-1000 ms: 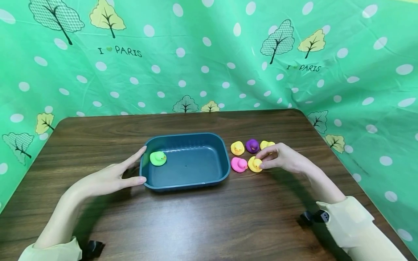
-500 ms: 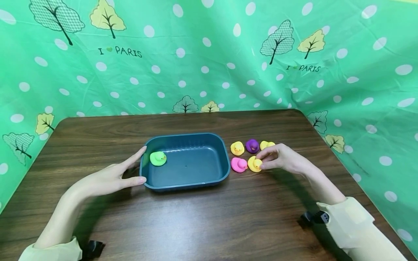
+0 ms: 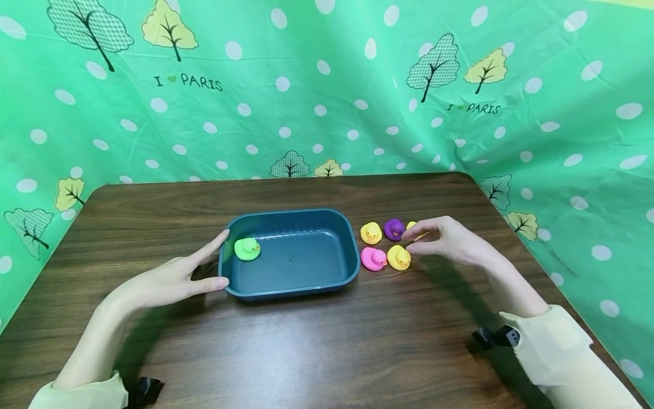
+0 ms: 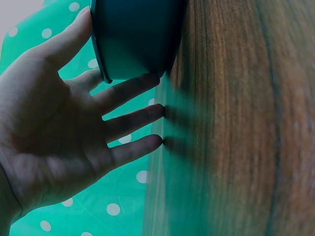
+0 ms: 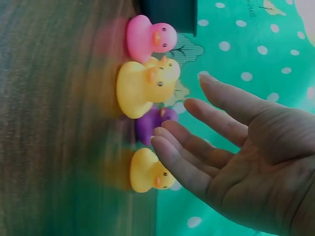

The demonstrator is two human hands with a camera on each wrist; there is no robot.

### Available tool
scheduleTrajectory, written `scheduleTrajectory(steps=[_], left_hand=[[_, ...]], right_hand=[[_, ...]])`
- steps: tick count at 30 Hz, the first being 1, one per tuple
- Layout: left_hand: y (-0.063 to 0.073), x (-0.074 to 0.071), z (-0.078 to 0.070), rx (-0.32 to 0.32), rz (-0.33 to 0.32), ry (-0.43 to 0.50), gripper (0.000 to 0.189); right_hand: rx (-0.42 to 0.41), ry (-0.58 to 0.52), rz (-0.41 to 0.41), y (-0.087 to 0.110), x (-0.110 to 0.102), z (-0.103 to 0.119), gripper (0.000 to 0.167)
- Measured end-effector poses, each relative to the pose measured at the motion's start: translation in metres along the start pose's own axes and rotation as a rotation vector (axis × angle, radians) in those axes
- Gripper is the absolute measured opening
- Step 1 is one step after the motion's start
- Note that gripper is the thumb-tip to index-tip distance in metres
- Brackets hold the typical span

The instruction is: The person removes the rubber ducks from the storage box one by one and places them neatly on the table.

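My left hand (image 3: 171, 279) touches the left end of a dark blue plastic tub (image 3: 296, 261), thumb and fingers spread straight along its rim. In the left wrist view the palm (image 4: 51, 130) shows nothing held. A green rubber duck (image 3: 247, 249) sits inside the tub at its left. My right hand (image 3: 455, 241) hovers over the ducks at the right, fingers apart and holding nothing. Nearest it are a front yellow duck (image 3: 398, 258) and a back yellow duck (image 3: 411, 225), the latter partly hidden by the fingers. The right wrist view shows a gap between the fingertips and the yellow duck (image 5: 133, 91).
A pink duck (image 3: 373, 259), a purple duck (image 3: 394, 230) and another yellow duck (image 3: 370, 233) stand close together, just right of the tub. Everything rests on a dark wooden table (image 3: 306, 352). A green dotted cloth (image 3: 327, 96) hangs behind and along the sides.
The right hand has let go of the front yellow duck and risen slightly, its fingers now apart. That duck stays on the table. The left hand and tub have not moved.
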State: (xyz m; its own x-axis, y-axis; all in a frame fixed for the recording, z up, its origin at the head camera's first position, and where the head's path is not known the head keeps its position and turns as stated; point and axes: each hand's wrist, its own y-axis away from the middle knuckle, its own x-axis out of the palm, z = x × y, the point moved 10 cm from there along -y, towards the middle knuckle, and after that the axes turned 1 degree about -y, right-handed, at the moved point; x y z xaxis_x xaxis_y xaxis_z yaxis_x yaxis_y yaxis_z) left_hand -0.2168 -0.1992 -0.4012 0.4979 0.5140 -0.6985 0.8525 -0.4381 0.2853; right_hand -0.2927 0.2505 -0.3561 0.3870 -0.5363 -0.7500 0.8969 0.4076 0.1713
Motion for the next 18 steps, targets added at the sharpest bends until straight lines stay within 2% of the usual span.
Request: scheduleTrajectory(steps=[10,18], left_hand=[[0.0,0.0,0.003,-0.023,0.007,0.01,0.09],[0.0,0.0,0.001,-0.019,0.001,0.005,0.09]], right_hand=[[-0.011,0.076,-0.125,-0.004,-0.022,0.02,0.031],[-0.059,0.055,-0.208,-0.014,-0.028,0.049,0.032]])
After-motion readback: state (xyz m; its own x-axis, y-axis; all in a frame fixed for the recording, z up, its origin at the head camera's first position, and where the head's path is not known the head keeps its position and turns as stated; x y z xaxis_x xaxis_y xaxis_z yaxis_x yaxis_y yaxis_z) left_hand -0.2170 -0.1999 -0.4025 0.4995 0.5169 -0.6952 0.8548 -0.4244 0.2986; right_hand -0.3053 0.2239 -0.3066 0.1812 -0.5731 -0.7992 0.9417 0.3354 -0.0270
